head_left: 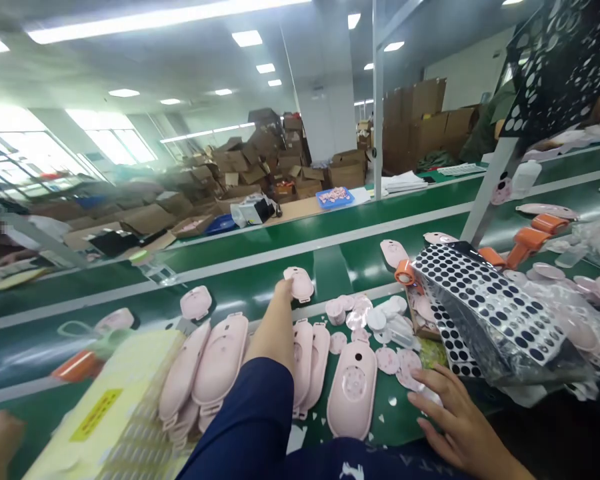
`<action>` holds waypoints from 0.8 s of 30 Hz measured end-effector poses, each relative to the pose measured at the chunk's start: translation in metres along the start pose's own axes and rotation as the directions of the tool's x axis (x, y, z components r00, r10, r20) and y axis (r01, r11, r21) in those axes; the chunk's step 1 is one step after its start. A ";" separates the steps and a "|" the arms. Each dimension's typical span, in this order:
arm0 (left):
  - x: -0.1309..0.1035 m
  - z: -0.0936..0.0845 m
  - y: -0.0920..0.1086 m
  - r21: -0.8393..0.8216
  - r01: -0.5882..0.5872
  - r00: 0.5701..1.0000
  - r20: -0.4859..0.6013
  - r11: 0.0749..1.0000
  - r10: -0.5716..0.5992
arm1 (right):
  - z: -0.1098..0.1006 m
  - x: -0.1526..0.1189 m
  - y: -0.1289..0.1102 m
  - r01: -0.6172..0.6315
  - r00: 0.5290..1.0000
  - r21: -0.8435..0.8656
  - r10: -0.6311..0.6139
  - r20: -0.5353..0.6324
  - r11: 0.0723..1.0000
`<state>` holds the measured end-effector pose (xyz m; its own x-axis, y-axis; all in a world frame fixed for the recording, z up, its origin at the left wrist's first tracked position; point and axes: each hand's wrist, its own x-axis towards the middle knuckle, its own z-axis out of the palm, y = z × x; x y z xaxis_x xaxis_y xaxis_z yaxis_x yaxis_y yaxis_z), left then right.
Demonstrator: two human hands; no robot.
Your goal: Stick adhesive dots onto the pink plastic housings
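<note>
My left hand reaches out over the green conveyor belt, its fingers closed on the edge of a pale pink plastic cover. My right hand is low on the right, fingers spread, beside pink round discs. Directly in front of me a long pink oval shell lies flat, with a small dark hole and a round patterned centre. Several similar shells lean together on both sides of my left forearm. White and pink round pieces are heaped beyond the flat shell.
Sheets with black dots and clear plastic bags are piled at the right, near orange parts. Yellow sheets lie at the left. Another person's hand shows at the lower left edge. A metal post rises at the right.
</note>
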<state>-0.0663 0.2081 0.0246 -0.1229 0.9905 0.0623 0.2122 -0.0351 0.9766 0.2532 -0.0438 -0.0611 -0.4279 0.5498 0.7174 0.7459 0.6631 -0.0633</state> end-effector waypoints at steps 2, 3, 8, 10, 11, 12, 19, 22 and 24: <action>0.014 0.000 0.002 0.152 0.037 0.999 -0.035 0.988 -0.032 | -0.001 -0.009 0.005 -0.050 0.998 -0.028 0.049 -0.028 0.998; 0.023 -0.001 0.004 0.229 0.063 0.997 -0.054 0.971 -0.052 | 0.000 -0.012 0.006 -0.075 0.996 -0.026 0.074 -0.040 0.997; 0.040 -0.024 -0.005 0.521 0.230 0.969 -0.044 0.822 -0.243 | 0.012 -0.011 0.006 -0.141 0.990 0.110 0.143 -0.012 0.984; 0.016 -0.040 -0.020 0.598 0.298 0.938 -0.040 0.744 -0.343 | 0.021 -0.006 0.005 -0.133 0.991 0.178 0.129 0.033 0.975; -0.003 -0.046 -0.028 0.623 0.320 0.925 -0.042 0.713 -0.379 | 0.025 -0.003 0.005 -0.125 0.992 0.212 0.117 0.050 0.969; -0.025 -0.051 -0.037 0.640 0.332 0.916 -0.043 0.693 -0.398 | 0.030 0.001 0.005 -0.115 0.993 0.244 0.103 0.062 0.963; -0.128 -0.051 -0.067 0.571 0.233 0.965 -0.033 0.787 -0.262 | 0.046 0.024 0.009 -0.123 0.981 0.242 0.081 0.177 0.962; -0.136 -0.055 -0.065 0.447 0.208 0.978 -0.075 0.870 -0.195 | 0.046 0.018 0.015 -0.234 0.951 0.129 0.200 0.236 0.964; -0.141 -0.054 -0.060 0.223 0.166 0.980 -0.148 0.961 -0.135 | 0.044 0.010 0.019 -0.290 0.933 0.066 0.266 0.243 0.955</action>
<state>-0.1141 0.0628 -0.0314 -0.2925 0.9554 -0.0406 0.3994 0.1607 0.9026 0.2406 -0.0030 -0.0855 -0.3248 0.8129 0.4835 0.8023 0.5075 -0.3143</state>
